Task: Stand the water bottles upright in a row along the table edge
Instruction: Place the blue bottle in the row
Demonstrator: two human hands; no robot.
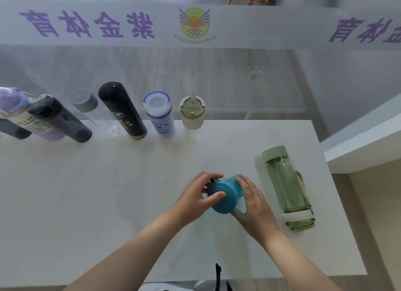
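Between both hands sits a teal blue bottle [224, 196], its lid facing me, over the white table [108, 193]. My left hand [198, 196] grips the lid with thumb and fingers. My right hand [252, 201] curls round the bottle's body. A pale green bottle [286, 186] lies on its side to the right. Several bottles stand upright along the far edge: a beige-lidded clear one [192, 116], a blue-and-white one [159, 113], a black one [121, 109], a clear grey-capped one [93, 110], a dark one [57, 118] and a purple one [26, 117].
A glass wall with purple lettering [86, 23] runs right behind the far table edge. A white shelf [364, 147] juts out past the table's right edge. A black strap [218, 275] hangs at the near edge.
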